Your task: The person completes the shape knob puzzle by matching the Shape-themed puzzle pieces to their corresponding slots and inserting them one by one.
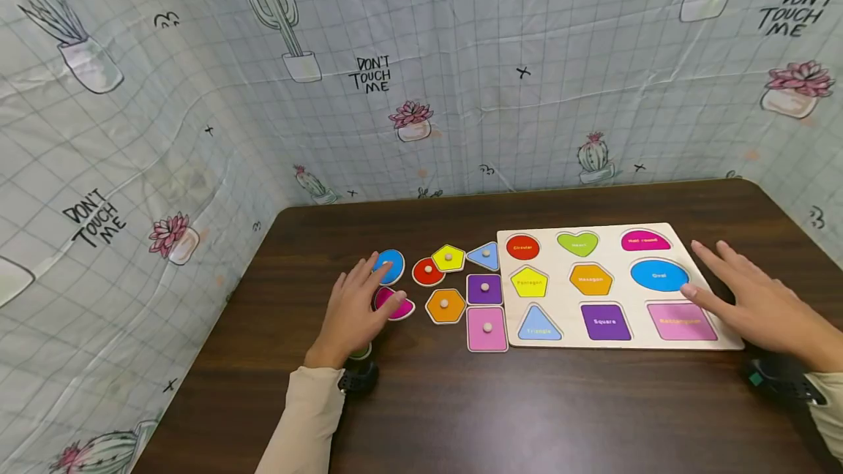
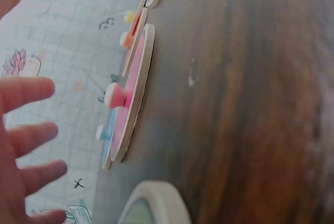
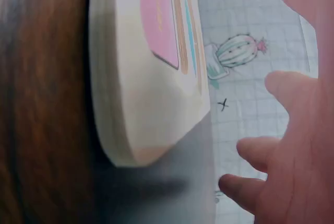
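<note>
You are holding your left hand (image 1: 352, 313) well to the left of the puzzle board (image 1: 571, 324), its fingers spreading loosely and grasping nothing. It is hovering over the blue piece (image 1: 395, 267) and the magenta piece (image 1: 404, 310), and the left wrist view is showing a gap between your fingers and their knobs. A green piece (image 2: 154, 203) is lying below that wrist, mostly hidden from the head view.

Your right hand (image 1: 757, 306) is hanging over the board's right edge, fingers straightening apart, also released.

Between your left hand and the board, more knobbed pieces are lying flat. The light-blue triangle (image 1: 485, 257), purple square (image 1: 484, 289) and pink rectangle (image 1: 487, 329) are forming a column just beside the board's left edge; the yellow pentagon (image 1: 448, 258), red circle (image 1: 429, 276) and orange hexagon (image 1: 445, 306) are sitting farther left of it.

The board is resting on the dark table (image 1: 461, 408), showing its nine coloured, labelled shapes in three rows. Behind it, a cactus-printed cloth (image 1: 461, 35) is hanging.
</note>
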The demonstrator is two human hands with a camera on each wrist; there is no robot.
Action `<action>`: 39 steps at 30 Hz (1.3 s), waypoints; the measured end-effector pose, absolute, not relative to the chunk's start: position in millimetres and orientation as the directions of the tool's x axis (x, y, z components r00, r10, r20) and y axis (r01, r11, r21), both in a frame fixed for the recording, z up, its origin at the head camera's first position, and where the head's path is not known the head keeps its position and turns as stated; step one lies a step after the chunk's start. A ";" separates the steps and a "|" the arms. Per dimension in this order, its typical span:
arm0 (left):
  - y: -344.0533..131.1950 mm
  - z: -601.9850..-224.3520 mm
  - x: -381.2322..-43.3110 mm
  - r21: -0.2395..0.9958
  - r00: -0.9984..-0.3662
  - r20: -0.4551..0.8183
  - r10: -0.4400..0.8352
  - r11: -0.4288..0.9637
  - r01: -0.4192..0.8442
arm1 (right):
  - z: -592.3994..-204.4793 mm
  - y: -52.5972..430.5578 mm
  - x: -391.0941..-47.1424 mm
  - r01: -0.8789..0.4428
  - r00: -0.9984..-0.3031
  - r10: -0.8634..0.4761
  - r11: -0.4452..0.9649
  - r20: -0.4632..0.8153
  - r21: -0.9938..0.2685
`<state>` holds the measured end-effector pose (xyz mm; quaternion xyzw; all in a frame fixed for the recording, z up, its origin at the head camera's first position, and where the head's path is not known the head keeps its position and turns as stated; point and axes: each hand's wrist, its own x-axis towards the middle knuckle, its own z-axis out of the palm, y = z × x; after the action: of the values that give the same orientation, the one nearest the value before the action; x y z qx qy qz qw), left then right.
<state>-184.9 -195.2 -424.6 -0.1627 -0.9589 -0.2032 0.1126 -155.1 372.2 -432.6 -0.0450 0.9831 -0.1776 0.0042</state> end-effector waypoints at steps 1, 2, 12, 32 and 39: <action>-196.4 -424.1 -185.5 0.368 -0.915 0.303 0.266 0.853 0.370 | -432.4 372.7 -155.6 -0.094 -0.995 -0.102 0.926 -0.002 -0.365; -197.9 -423.6 -186.1 0.383 -0.910 0.321 0.264 0.843 0.379 | -432.3 373.2 -156.0 -0.100 -0.994 -0.113 0.921 -0.013 -0.376; -209.1 -425.5 -188.2 0.474 -0.899 0.386 0.207 0.792 0.385 | -439.4 376.0 -153.8 -0.118 -0.987 -0.149 0.917 -0.053 -0.381; -208.1 -428.4 -193.1 0.533 -0.939 0.316 0.136 0.794 0.294 | -448.3 382.8 -151.5 -0.117 -0.985 -0.154 0.922 -0.073 -0.370; -206.7 -427.4 -196.2 0.601 -0.948 0.297 0.111 0.750 0.276 | -449.4 384.4 -152.9 -0.119 -0.985 -0.156 0.925 -0.076 -0.361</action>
<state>-196.2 -206.7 -427.4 -0.1044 -0.9275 -0.3375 0.1222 -152.9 384.4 -449.4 -0.0701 0.9796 -0.1808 0.0519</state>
